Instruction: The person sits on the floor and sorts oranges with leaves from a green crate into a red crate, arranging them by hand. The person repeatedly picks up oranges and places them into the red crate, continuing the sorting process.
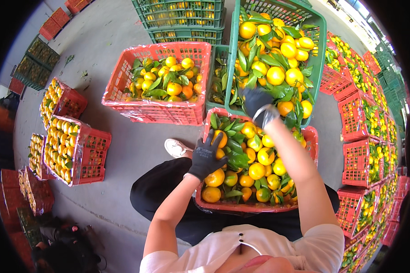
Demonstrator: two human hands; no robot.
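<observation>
A red plastic crate (205,205) lined with clear film stands right before me, filled with mandarins (257,170) and green leaves. My left hand (206,158), in a black coated work glove, lies at the crate's left side with fingers apart, touching the mandarins there. My right hand (258,102), in a matching glove, is blurred at the near left corner of a tilted green plastic crate (319,73). Whether it holds anything is hidden. Mandarins with leaves (276,75) fill the green crate, whose near end overhangs the red crate.
Another film-lined red crate (157,112), partly filled with mandarins, stands ahead on the left. Green crates (186,34) are stacked behind it. Rows of full red crates (355,163) line the right. More packed crates (92,153) sit on the concrete floor (123,170) at left.
</observation>
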